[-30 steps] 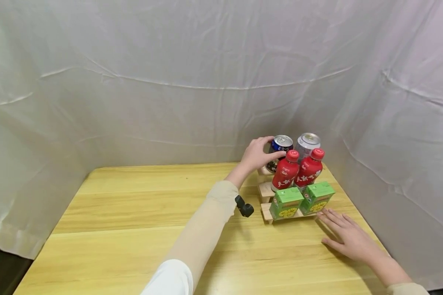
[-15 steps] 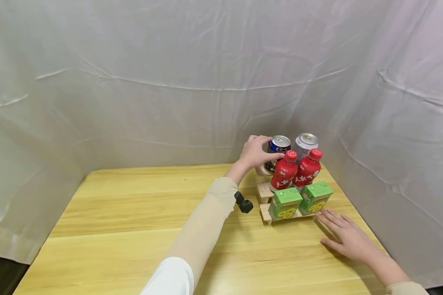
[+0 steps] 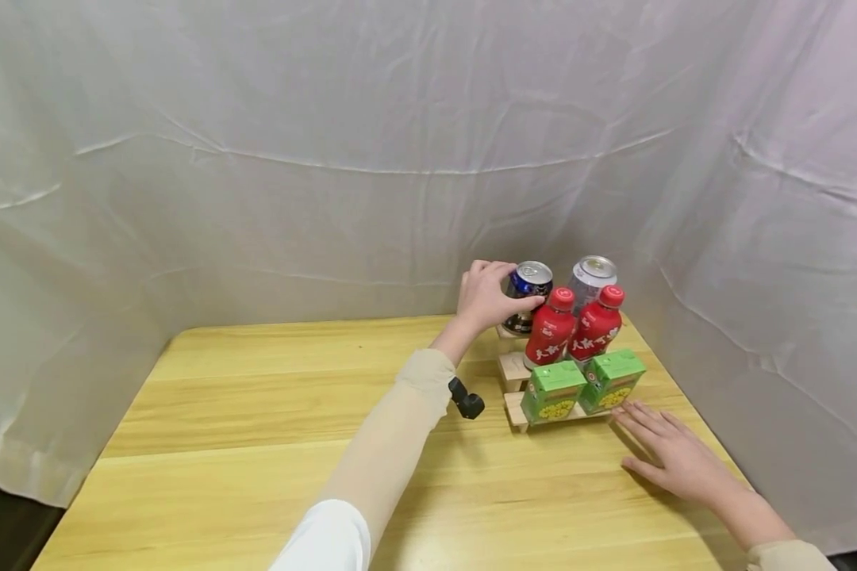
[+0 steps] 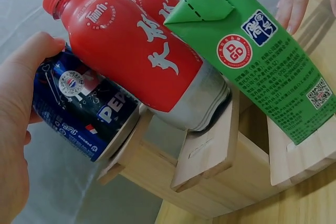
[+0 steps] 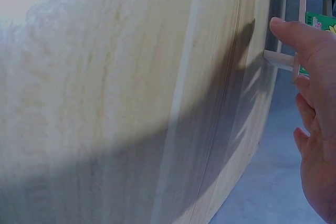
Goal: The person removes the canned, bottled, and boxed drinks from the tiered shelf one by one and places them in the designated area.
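We see the right hand (image 3: 673, 461) nearest, fingers extended, by the front corner of the stepped bare-wood rack (image 3: 514, 368); fingertip contact is hard to judge. Boxy green cartons (image 3: 553, 392) stand on the front step, smooth red bottles (image 3: 551, 333) behind. The left hand (image 3: 487, 297) pinches a glossy dark-blue metal can (image 4: 79, 106) at the top step, beside a pale cylindrical can (image 3: 589, 287).

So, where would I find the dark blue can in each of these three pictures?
Head: the dark blue can is right of centre, held by the left hand.
Left wrist: at the left, between that hand and a red bottle.
Right wrist: not in it.
Shared landmark: the wooden stand, lower middle to right in left wrist, upper right in right wrist.
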A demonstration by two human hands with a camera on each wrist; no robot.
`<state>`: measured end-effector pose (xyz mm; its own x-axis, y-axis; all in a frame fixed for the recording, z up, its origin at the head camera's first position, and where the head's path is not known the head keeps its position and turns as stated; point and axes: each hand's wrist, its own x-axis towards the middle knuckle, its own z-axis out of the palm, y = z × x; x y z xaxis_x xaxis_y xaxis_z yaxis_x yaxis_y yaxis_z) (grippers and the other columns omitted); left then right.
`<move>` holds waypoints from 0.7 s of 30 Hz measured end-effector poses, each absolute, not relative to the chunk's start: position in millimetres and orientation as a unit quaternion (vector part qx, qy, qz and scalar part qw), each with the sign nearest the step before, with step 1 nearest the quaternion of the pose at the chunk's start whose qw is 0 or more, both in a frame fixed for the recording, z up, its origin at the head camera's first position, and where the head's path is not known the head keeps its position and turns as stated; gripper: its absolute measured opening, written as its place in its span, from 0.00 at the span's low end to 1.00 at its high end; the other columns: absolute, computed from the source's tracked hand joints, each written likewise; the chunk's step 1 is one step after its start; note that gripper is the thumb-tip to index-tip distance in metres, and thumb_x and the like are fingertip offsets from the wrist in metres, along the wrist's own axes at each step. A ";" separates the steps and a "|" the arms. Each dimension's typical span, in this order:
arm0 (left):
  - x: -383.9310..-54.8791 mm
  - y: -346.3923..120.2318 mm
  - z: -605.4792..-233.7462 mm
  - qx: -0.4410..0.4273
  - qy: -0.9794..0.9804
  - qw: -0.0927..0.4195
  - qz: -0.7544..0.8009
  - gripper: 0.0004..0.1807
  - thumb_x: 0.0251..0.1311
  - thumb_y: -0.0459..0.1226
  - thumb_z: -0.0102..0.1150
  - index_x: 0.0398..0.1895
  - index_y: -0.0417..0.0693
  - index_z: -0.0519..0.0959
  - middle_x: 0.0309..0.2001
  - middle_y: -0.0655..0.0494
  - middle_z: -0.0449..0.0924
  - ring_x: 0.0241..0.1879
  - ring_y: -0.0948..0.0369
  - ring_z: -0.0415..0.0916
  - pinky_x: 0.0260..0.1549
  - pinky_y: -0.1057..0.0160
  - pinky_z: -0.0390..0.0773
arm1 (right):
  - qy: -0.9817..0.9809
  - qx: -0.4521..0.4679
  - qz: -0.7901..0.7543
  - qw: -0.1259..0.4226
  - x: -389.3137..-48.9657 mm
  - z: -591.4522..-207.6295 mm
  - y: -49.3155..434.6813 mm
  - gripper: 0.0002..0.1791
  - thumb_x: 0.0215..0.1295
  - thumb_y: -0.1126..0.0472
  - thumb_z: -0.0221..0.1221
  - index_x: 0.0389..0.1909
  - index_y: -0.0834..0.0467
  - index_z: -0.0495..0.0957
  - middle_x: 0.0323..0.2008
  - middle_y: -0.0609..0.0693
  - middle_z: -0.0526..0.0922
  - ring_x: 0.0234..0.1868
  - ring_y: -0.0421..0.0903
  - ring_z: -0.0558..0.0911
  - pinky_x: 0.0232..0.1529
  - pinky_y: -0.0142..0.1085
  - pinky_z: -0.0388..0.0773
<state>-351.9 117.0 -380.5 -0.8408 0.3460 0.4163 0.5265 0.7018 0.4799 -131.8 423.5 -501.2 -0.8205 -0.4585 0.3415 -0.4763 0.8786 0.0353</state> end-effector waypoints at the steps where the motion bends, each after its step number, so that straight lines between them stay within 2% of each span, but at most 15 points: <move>1: -351.9 115.1 -380.5 -0.239 -0.911 0.154 -0.300 0.45 0.44 0.71 0.62 0.63 0.58 0.75 0.61 0.62 0.77 0.60 0.61 0.64 0.57 0.58 0.66 | -0.954 0.246 0.026 0.172 -132.6 -500.7 422.8 0.39 0.53 0.47 0.68 0.66 0.55 0.70 0.66 0.59 0.72 0.73 0.24 0.34 0.71 0.22 0.24; 13: -345.2 84.6 -383.5 -0.222 -0.907 0.189 -0.302 0.43 0.44 0.69 0.64 0.60 0.56 0.77 0.58 0.62 0.79 0.59 0.59 0.65 0.57 0.55 0.65 | -0.955 0.242 0.025 0.167 -134.9 -496.0 415.6 0.38 0.53 0.47 0.68 0.66 0.54 0.71 0.66 0.60 0.72 0.74 0.26 0.39 0.71 0.23 0.24; 21: -333.6 61.3 -379.6 -0.211 -0.906 0.213 -0.298 0.43 0.43 0.69 0.64 0.60 0.54 0.77 0.57 0.61 0.80 0.58 0.59 0.66 0.56 0.55 0.65 | -0.955 0.243 0.031 0.165 -133.9 -493.7 414.3 0.38 0.53 0.47 0.69 0.65 0.54 0.71 0.65 0.60 0.73 0.72 0.22 0.34 0.70 0.21 0.24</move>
